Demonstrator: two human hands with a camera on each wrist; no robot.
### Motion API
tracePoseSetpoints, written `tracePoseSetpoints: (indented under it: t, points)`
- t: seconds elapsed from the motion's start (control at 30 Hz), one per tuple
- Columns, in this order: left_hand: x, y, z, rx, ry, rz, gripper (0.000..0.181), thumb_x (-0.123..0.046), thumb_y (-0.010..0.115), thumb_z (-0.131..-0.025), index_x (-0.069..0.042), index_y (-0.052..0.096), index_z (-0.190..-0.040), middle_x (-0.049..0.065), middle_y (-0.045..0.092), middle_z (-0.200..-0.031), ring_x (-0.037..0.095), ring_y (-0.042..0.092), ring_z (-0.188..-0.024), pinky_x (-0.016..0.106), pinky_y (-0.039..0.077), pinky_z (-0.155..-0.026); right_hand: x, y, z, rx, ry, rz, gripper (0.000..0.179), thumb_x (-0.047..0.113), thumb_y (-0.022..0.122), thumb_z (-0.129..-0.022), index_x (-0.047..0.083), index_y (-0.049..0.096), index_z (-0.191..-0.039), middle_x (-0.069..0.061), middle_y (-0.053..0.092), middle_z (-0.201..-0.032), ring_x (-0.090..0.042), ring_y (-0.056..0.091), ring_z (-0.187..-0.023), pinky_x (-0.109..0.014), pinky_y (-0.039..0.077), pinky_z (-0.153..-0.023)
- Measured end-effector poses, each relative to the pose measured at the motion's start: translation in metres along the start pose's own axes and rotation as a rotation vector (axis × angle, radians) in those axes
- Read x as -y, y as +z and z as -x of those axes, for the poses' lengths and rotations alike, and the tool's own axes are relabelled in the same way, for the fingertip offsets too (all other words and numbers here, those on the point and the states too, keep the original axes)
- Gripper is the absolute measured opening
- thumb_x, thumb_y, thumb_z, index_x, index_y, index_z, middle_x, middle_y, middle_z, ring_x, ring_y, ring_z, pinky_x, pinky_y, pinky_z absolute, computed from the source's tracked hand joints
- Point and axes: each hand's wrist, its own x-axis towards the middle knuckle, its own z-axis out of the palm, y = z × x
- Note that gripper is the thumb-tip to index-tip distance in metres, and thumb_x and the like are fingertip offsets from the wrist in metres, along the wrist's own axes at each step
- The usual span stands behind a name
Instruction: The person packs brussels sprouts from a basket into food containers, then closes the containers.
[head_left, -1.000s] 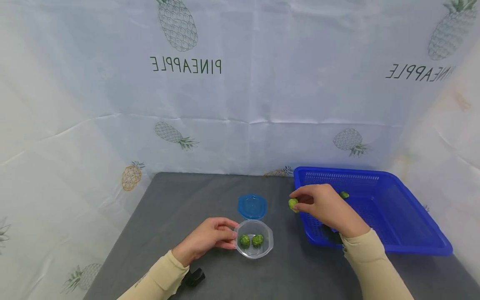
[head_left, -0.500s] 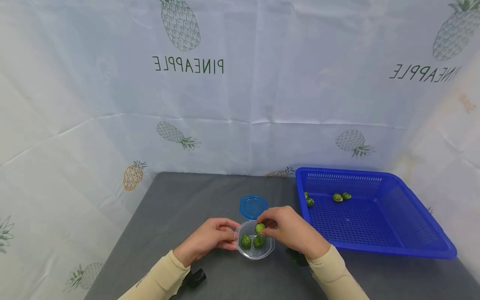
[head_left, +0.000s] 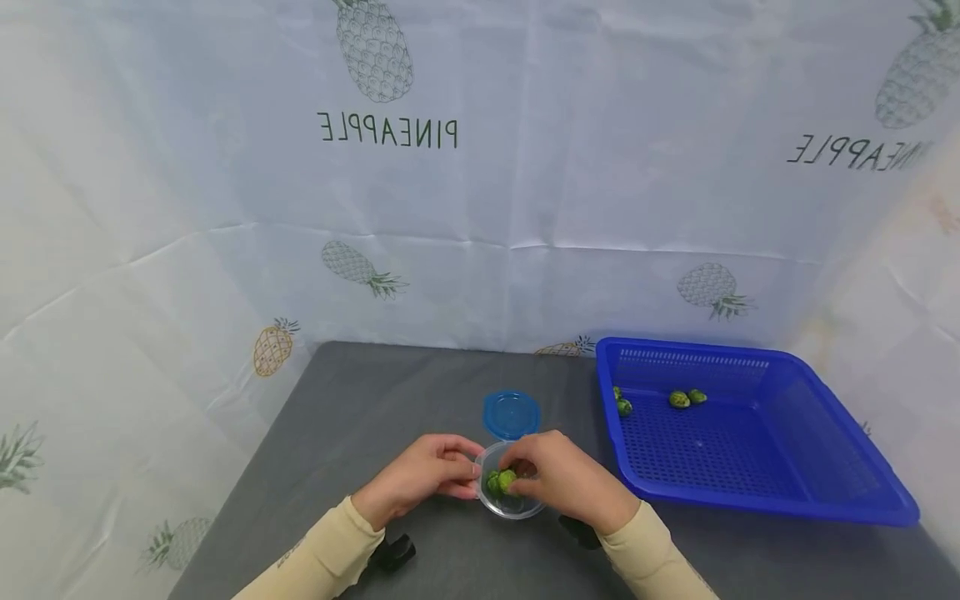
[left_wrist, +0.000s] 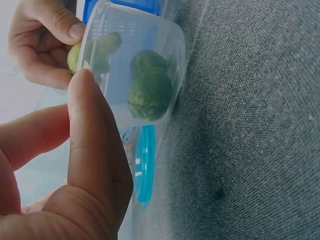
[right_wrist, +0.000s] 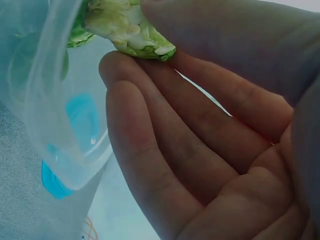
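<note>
A small clear plastic container (head_left: 495, 507) stands on the grey table, with my left hand (head_left: 422, 477) pinching its rim from the left side. Two Brussels sprouts (left_wrist: 151, 95) lie on its bottom, seen through the wall in the left wrist view. My right hand (head_left: 573, 479) pinches another Brussels sprout (right_wrist: 132, 27), pale green with a cut base, between thumb and fingertips. In the head view this hand reaches over the container's mouth from the right and partly hides the inside. Just behind the container lies a round blue lid (head_left: 512, 414).
On the right stands a large blue perforated basket (head_left: 772, 502) holding several Brussels sprouts (head_left: 679, 399) near its back and left walls. A white curtain (head_left: 480, 183) printed with pineapples hangs behind the table. A black strap (head_left: 393, 552) shows below the left wrist.
My right hand has carried the Brussels sprout left from the basket's edge to the container and lowered it into the mouth. The left hand has kept its hold on the rim.
</note>
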Motion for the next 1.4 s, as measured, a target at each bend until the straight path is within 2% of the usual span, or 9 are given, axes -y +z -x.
tracePoseSetpoints:
  t: [0.53,0.8,1.1,1.27,1.4]
  points:
    - [0.001,-0.001,0.001,0.001,-0.007,0.009,0.038,-0.009,0.072,-0.104,0.005,0.065,-0.139,0.008,0.080,-0.101,0.015,0.077,-0.091,0.031,0.070,-0.085,0.002,0.017,-0.011,0.050,0.004,0.025,0.013,0.008,0.087,-0.091,0.013,0.083,-0.103,0.008,0.077,-0.092,0.005,0.063,-0.079,-0.018,0.058,-0.071]
    - [-0.001,0.000,-0.001,0.003,-0.009,-0.006,0.041,-0.011,0.071,-0.104,0.004,0.064,-0.142,0.010,0.079,-0.105,0.014,0.077,-0.090,0.032,0.070,-0.087,0.000,0.020,-0.011,0.062,0.006,0.039,0.012,0.008,0.087,-0.091,0.013,0.083,-0.102,0.008,0.079,-0.095,0.001,0.068,-0.086,-0.019,0.060,-0.075]
    - [-0.001,-0.002,-0.001,0.004,-0.013,-0.014,0.045,-0.012,0.073,-0.104,0.005,0.062,-0.145,0.015,0.080,-0.109,0.015,0.078,-0.091,0.033,0.070,-0.088,0.001,0.003,-0.002,0.001,-0.011,0.037,0.013,0.007,0.082,-0.095,0.009,0.083,-0.109,-0.002,0.082,-0.102,-0.002,0.072,-0.088,-0.024,0.064,-0.078]
    - [-0.001,0.001,-0.004,0.003,-0.012,-0.021,0.042,-0.013,0.073,-0.104,0.004,0.064,-0.142,0.012,0.079,-0.104,0.015,0.077,-0.090,0.033,0.070,-0.087,0.001,-0.017,0.012,-0.048,0.012,0.034,0.017,0.010,0.081,-0.097,0.008,0.082,-0.114,-0.006,0.081,-0.107,-0.009,0.076,-0.092,-0.026,0.066,-0.081]
    - [0.000,0.001,-0.004,0.010,-0.011,-0.016,0.042,-0.013,0.073,-0.104,0.004,0.065,-0.141,0.009,0.079,-0.102,0.014,0.077,-0.088,0.032,0.069,-0.088,-0.003,-0.038,0.023,-0.073,0.039,0.069,0.018,0.012,0.081,-0.098,0.010,0.082,-0.115,-0.004,0.081,-0.107,-0.009,0.075,-0.092,-0.028,0.066,-0.080]
